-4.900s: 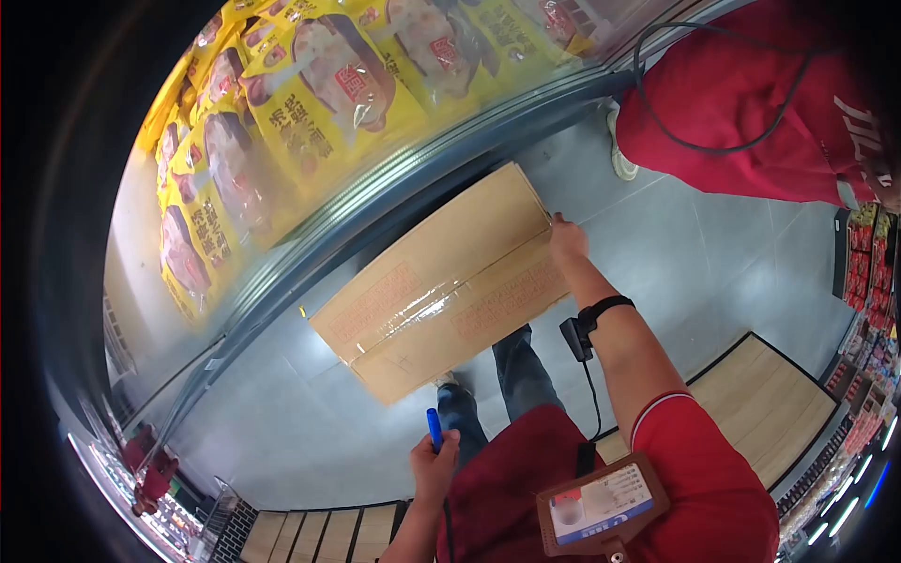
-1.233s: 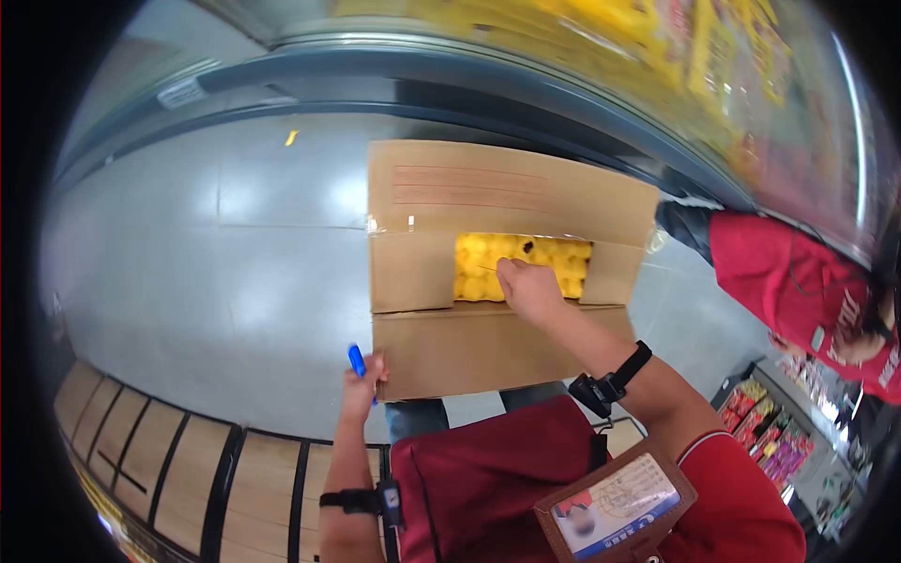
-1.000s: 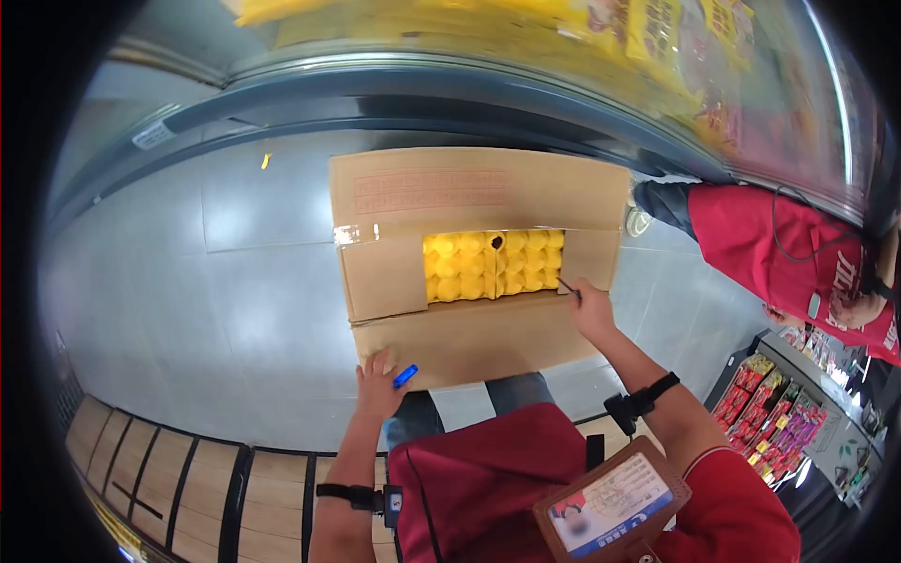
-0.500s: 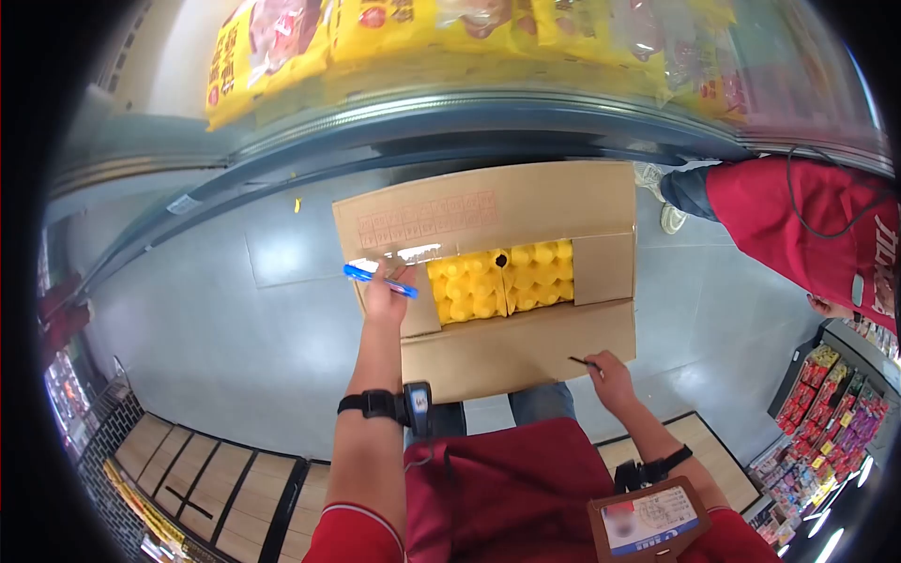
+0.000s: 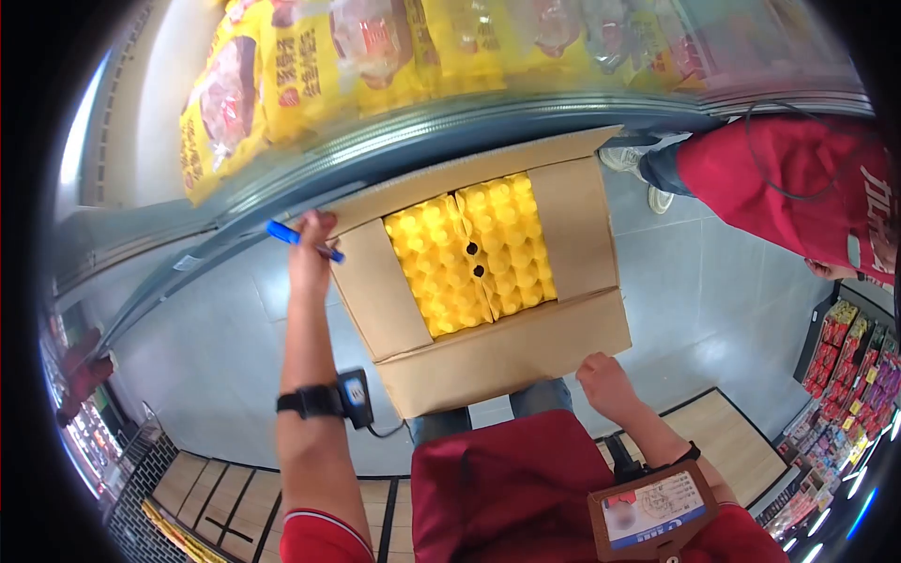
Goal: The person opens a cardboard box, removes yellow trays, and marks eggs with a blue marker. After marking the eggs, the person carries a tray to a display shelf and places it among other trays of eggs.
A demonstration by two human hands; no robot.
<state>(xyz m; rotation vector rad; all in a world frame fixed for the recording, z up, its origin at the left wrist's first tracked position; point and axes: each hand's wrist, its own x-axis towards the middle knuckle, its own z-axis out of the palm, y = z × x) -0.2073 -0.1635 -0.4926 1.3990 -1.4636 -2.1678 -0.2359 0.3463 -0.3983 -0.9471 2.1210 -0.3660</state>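
An open cardboard box [image 5: 497, 375] stands on the floor before me, with yellow egg trays [image 5: 469, 258] showing inside. My left hand [image 5: 313, 246] is closed around a blue pen-like tool [image 5: 283, 233], whose exact kind I cannot make out. That hand is at the left end of the far flap [image 5: 479, 169], which is raised. My right hand [image 5: 605, 380] is closed just off the right corner of the near flap. Anything inside its fingers is hidden.
A glass-fronted freezer with yellow bagged food [image 5: 375, 56] runs along the far side. A person in a red top [image 5: 779, 188] stands at the right, shoes near the box. Shelves of packaged goods [image 5: 845, 347] are at the right edge, and a wood-topped platform [image 5: 723, 441] lies behind.
The far flap has swung up and outward with my left hand, exposing more of the egg trays. The dark thin thing at my right hand no longer shows. My view has turned slightly.
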